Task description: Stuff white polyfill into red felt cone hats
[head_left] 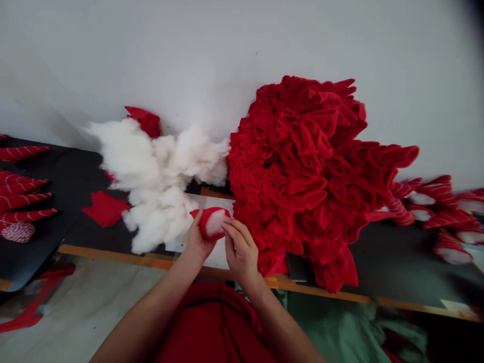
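Note:
My left hand [194, 239] and my right hand [242, 249] both grip a small red felt cone [203, 224] in front of me, its open end showing white stuffing [215, 223]. My right fingertips press at the cone's opening. Behind my left hand lies a large pile of white fibre stuffing [155, 186]. A huge heap of ruffled red fabric [298, 171] rises just beyond my right hand. Its lower edge is close to my right fingers. A flat red fabric piece [105, 208] lies left of the stuffing.
Red cones with white stripes [20, 186] lie at the far left of the black table top [75, 171], and stuffed striped cones [442, 212] lie at the right. The table has a wooden front edge [151, 260]. A white wall [151, 50] stands behind it.

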The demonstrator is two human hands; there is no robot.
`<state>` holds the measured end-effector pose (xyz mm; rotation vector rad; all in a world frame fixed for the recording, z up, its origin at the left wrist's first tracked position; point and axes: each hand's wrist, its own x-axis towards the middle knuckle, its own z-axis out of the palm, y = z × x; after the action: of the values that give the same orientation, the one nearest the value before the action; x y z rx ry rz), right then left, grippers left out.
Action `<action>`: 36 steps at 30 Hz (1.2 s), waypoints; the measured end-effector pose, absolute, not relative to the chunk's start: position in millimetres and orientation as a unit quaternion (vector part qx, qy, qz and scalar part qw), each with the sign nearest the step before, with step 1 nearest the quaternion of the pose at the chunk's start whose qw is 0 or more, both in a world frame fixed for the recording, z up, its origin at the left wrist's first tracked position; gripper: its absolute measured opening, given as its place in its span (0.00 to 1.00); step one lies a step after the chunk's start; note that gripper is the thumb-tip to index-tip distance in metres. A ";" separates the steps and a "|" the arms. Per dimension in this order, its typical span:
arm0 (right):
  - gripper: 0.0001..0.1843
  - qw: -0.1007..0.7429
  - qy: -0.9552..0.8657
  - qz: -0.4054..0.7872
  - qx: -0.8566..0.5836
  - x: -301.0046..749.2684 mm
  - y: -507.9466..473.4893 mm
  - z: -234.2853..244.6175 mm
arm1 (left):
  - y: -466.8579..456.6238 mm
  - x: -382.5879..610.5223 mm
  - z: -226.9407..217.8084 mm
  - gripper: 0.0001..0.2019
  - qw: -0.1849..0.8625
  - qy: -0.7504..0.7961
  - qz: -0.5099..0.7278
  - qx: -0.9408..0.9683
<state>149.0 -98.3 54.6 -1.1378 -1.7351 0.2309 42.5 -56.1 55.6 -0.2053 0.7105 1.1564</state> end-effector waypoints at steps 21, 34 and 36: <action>0.12 0.485 -0.703 0.130 -0.502 156.1 -84.3 60.3 | -55.4 49.5 63.2 0.12 0.766 0.351 0.538 -0.044; 0.14 0.501 -0.447 0.369 -0.643 174.9 -63.3 26.7 | -60.7 51.6 53.0 0.19 0.723 0.424 0.535 0.103; 0.13 0.513 -0.438 0.383 -0.631 172.5 -64.3 26.7 | -63.2 54.1 53.9 0.24 0.664 0.464 0.566 0.153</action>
<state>172.5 -64.3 26.7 -1.5169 -1.0536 0.9222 54.1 -63.2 53.9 0.3460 1.0492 1.2787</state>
